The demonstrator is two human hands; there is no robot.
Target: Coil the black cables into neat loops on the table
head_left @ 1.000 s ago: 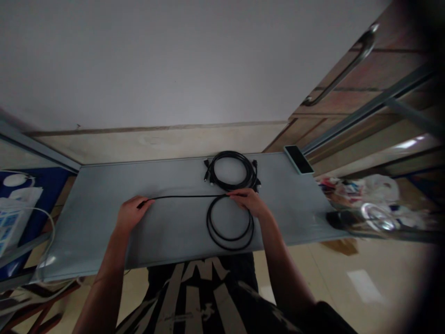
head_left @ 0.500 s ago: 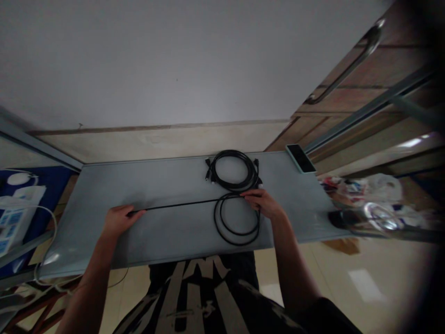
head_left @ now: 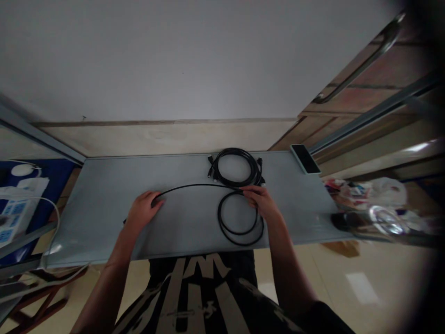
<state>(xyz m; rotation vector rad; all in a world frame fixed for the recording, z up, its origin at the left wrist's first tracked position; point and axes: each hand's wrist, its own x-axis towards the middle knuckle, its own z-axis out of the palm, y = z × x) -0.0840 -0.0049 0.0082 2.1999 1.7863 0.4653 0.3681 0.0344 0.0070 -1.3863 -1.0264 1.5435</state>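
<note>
On the bench, my left hand and right hand both grip the cable, its loops just nearer me than the coil, so a slack right pinch could spring them loose into the plugs.

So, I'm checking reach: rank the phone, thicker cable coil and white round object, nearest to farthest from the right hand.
1. Thicker cable coil, just beyond the right hand
2. Phone, farther back, right side
3. White round object, far left

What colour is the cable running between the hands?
The cable is black; it shows best in the head view.
</note>
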